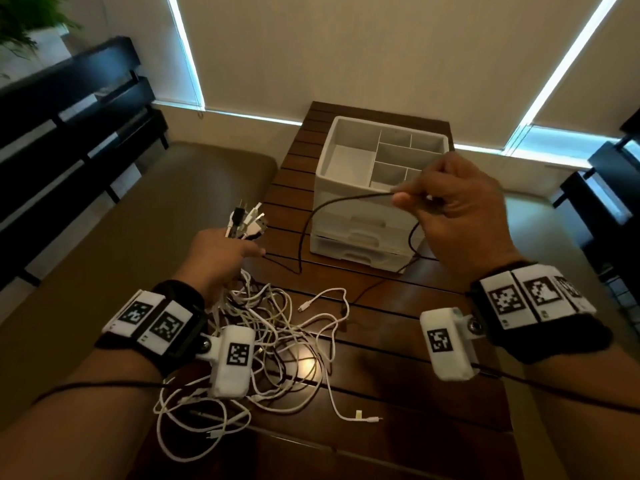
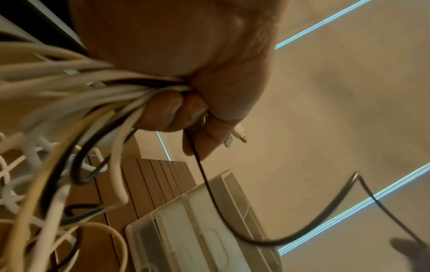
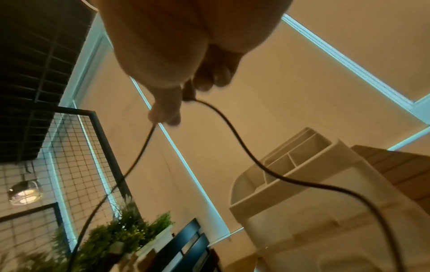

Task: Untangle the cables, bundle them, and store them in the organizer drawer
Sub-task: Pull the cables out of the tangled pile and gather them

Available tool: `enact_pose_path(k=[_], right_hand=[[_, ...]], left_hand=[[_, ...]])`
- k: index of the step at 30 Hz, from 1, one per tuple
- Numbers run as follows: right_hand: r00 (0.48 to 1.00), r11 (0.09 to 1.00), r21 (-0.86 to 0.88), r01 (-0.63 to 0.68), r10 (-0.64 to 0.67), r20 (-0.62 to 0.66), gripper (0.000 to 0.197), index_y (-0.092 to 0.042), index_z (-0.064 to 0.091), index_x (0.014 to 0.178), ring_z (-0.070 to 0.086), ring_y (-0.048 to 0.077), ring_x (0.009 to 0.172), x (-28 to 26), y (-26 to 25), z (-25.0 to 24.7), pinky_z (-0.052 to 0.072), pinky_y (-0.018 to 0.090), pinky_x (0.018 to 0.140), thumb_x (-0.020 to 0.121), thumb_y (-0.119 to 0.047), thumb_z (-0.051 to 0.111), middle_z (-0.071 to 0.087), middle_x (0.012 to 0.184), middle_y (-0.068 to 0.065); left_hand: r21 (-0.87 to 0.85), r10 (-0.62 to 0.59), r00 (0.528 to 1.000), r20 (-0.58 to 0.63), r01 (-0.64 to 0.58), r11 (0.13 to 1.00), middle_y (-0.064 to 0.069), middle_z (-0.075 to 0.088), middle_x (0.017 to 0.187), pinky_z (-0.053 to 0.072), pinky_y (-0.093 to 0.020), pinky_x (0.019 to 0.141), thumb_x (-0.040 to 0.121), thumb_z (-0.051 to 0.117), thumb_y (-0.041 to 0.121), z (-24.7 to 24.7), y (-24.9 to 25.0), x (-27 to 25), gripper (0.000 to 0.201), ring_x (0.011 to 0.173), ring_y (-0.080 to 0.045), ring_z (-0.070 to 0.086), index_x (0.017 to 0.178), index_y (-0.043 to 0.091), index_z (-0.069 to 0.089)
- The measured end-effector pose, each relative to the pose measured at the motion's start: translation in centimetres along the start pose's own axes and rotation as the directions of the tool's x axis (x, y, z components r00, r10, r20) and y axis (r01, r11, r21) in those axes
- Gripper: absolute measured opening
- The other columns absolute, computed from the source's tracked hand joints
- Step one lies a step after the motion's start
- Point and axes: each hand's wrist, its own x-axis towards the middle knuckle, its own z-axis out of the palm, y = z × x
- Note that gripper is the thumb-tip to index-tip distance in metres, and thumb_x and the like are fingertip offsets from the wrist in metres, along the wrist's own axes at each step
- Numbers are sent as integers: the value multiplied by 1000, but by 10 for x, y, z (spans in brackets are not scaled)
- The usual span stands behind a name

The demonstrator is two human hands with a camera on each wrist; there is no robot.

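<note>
My left hand [image 1: 221, 258] grips a bunch of cable ends [image 1: 244, 221], white and black plugs sticking up past the fingers; the left wrist view shows the fingers [image 2: 172, 108] curled round the white cables [image 2: 69, 88]. Below it a tangle of white cables [image 1: 277, 341] lies on the wooden table [image 1: 398, 393]. My right hand [image 1: 450, 202] pinches a thin black cable [image 1: 346, 199], raised in front of the white organizer [image 1: 381, 188]. The black cable [image 3: 232, 132] loops down from the right hand [image 3: 177, 103] to the table. The organizer's drawers [image 1: 360, 237] are closed.
The organizer [image 3: 325, 184] stands at the table's far end, its top tray divided into compartments. A brown cushioned seat [image 1: 156, 220] lies left of the table, dark slatted furniture [image 1: 69, 133] beyond it. Window blinds [image 1: 346, 46] fill the back. A potted plant [image 3: 116, 235] shows in the right wrist view.
</note>
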Motion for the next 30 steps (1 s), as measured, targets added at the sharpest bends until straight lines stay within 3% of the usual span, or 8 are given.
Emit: enact_pose_path(k=[1,3,5,9,13,21,27,30], right_hand=[[981,999,-8,-34,35,193,5,-19,72,85,51,2,70,3,-4,1,38,14,65,85,-24,71,57,78,-7],[766,982,-174,-69,163,622,10,-18,70,83,56,6,74,3,-7,10,43,24,68,87,-27,68,62,77,-8],[660,960,-276,-43,235,713,12,-15,72,86,58,12,75,1,-6,18,46,29,71,87,-26,68,65,76,-3],[650,983,-172,-71,177,739,15,-16,72,93,61,12,80,2,-17,31,48,28,75,88,-30,66,69,84,-1],[800,998,-61,-14,48,598,12,-19,70,94,61,13,81,9,-24,38,47,31,74,87,-29,67,69,87,-4],[710,911,-314,-267,406,575,15,-30,58,78,60,15,86,-17,57,22,41,26,72,88,-22,66,61,82,-7],[464,947,-211,-243,305,832,8,-18,70,79,60,6,71,-39,27,30,47,24,67,84,-24,71,67,76,-2],[236,907,-97,-409,208,949,7,-22,72,77,57,0,59,-41,7,20,46,17,61,84,-20,71,67,66,-6]], left_hand=[[8,6,1000,2,-6,1000,-1,45,55,28,-19,35,74,75,4,2,-1,0,13,41,-15,33,83,12,69],[31,37,999,11,-37,999,-4,48,58,29,-22,41,73,75,4,4,-1,-1,14,44,-17,35,80,15,70],[43,82,995,47,-84,995,-5,54,62,30,-23,44,73,76,6,6,3,-7,13,49,-18,40,79,16,70],[-21,233,929,287,-237,971,14,54,44,31,-17,41,80,77,17,17,15,-34,11,37,2,42,74,21,68],[74,271,849,453,-339,938,15,53,40,33,-9,40,79,77,11,32,18,-48,26,35,6,44,62,22,61],[117,131,896,424,-197,973,1,54,50,31,-20,38,78,75,5,-11,15,-24,10,39,-8,40,71,10,70],[166,-13,797,604,-110,980,3,50,43,29,-20,37,79,69,21,-19,14,-19,15,37,-6,36,82,7,71],[169,-72,781,621,-43,985,4,46,46,26,-21,37,72,73,26,-24,9,-10,10,37,-8,33,65,19,73]])
